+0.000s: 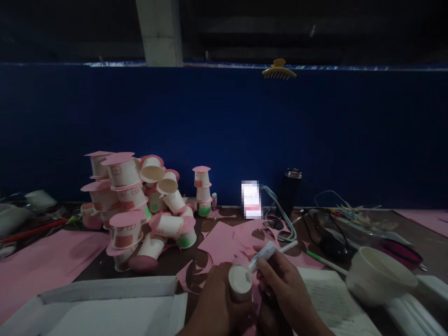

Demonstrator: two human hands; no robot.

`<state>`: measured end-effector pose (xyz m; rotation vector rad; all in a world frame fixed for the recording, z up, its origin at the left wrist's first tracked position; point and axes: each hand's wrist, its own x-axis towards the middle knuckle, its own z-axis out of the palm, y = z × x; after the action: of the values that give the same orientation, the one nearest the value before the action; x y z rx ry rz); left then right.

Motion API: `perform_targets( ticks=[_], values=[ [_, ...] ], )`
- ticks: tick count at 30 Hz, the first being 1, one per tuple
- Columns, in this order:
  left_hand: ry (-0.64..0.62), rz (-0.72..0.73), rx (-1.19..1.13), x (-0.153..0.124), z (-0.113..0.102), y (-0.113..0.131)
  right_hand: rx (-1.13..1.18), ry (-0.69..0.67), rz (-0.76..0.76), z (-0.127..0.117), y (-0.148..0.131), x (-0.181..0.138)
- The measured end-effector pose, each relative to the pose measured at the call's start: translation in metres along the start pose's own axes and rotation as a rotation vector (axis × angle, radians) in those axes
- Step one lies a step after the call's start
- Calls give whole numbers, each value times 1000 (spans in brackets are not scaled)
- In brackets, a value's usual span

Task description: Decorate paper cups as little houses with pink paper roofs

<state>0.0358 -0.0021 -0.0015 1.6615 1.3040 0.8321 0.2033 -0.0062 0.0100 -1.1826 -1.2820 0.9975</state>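
Observation:
My left hand (219, 298) is wrapped round a small white paper cup (241, 282), its round base turned up toward me. Fingers closed, my right hand (285, 284) grips a white glue stick (265, 254) with blue print, tilted so its lower end is at the cup's base rim; I cannot tell whether they touch. A thin white rod (289, 247) sticks out beyond the right fingers; whether the hand holds it is unclear. Pink paper scraps (227, 242) with curved cut-outs lie just past both hands.
Paper-cup houses with pink roofs (124, 177) are piled at left, beside one small cup tower (203, 191). A white box lid (115, 303) lies front left. Toward the right are a lit phone (251, 199), black flask (290, 191), cable (283, 219), written paper (332, 298) and cream bowl (380, 275).

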Motion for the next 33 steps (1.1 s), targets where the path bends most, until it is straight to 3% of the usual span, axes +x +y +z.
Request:
perform_targets(
  ticks=[11,24,33],
  values=[
    [2,13,48,-2,0,4,28,0,49,1,-2,1],
    [56,112,134,1,0,-6,-113,4,-113,-3,-9,-6],
    [50,104,158,1,-1,-6,-150,-17,-172,2,-15,-5]
  ],
)
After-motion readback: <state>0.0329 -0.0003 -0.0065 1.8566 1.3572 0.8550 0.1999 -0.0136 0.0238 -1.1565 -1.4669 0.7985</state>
